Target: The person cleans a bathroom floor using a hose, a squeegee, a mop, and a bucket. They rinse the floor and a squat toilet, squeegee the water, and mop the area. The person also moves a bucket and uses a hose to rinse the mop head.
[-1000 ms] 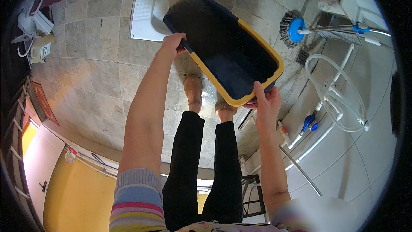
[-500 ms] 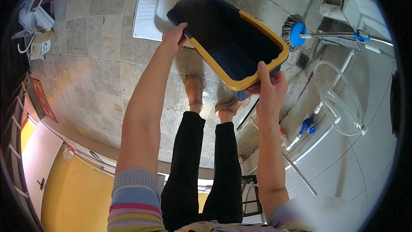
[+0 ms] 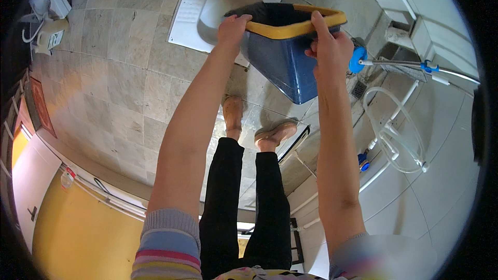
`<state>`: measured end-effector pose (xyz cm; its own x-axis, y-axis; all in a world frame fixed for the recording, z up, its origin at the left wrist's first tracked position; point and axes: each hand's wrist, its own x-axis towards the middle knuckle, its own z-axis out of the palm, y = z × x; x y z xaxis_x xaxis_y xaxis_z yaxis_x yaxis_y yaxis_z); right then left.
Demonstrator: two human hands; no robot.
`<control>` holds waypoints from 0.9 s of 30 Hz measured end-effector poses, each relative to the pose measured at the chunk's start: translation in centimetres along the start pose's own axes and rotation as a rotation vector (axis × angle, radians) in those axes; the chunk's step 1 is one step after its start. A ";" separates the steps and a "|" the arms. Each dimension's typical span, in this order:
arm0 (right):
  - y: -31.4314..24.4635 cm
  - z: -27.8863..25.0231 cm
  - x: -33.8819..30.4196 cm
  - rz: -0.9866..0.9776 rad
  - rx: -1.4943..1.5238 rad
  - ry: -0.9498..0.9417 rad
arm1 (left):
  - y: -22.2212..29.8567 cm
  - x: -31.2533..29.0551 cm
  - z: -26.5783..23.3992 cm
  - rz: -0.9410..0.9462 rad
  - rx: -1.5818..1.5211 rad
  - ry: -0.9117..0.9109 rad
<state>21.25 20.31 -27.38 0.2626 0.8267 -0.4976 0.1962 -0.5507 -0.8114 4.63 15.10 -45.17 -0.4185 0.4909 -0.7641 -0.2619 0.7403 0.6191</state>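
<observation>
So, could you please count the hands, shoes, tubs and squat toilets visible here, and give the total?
Left hand and right hand: 2
Left shoe and right shoe: 2
Yellow-rimmed blue tub: 1
White squat toilet: 1
Total: 6

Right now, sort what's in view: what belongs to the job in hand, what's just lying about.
In the job:
- left hand and right hand, gripping
- tilted dark blue bucket
- squat toilet, apparently

Apparently just about, untouched:
- blue round brush
- pale jug
- looped hose
</observation>
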 end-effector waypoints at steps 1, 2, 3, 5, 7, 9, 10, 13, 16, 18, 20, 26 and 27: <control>0.0 0.8 0.3 -0.044 -0.007 -0.027 | 0.2 0.2 -0.2 -0.052 0.034 -0.046; -0.1 1.7 0.4 -0.089 -0.014 -0.055 | 0.4 0.3 -0.4 -0.104 0.068 -0.092; -0.3 2.6 0.3 -0.096 -0.043 -0.081 | 0.4 0.0 -0.8 -0.185 -0.061 -0.114; -0.3 3.7 0.2 -0.224 -0.204 -0.126 | 0.7 -1.6 -1.3 -0.335 -0.310 -0.158; -0.2 5.1 -0.6 -0.310 -0.376 -0.166 | -0.7 -1.7 -1.6 -0.353 -0.358 -0.181; 0.8 6.2 -0.9 -0.501 -0.487 -0.156 | -2.5 -1.3 -1.5 -0.366 -0.413 -0.216; 1.3 6.5 -1.0 -0.597 -0.543 -0.146 | -3.7 -0.9 -1.6 -0.345 -0.519 -0.258; 1.5 8.3 -2.8 -0.794 -0.637 -0.155 | -5.9 -0.3 -2.1 -0.270 -0.727 -0.376; 2.0 9.5 -5.2 -0.872 -0.740 -0.264 | -5.9 -2.2 -2.5 0.001 -0.698 -0.349; 2.5 10.2 -7.1 -0.844 -0.886 -0.355 | -4.6 -4.5 -3.7 0.105 -0.546 -0.323; 3.3 10.8 -9.3 -0.893 -0.948 -0.439 | -4.4 -6.1 -4.4 0.152 -0.460 -0.305; 4.5 11.4 -14.4 -1.051 -1.155 -0.532 | -6.4 -9.0 -4.8 0.048 -0.729 -0.374; 4.4 11.5 -14.7 -1.089 -1.160 -0.523 | -6.8 -9.4 -5.1 0.028 -0.788 -0.385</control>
<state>7.41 7.08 -27.17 -0.7315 0.6696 -0.1287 0.6721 0.6764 -0.3013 5.97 3.08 -41.28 -0.1482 0.7302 -0.6670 -0.8402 0.2628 0.4744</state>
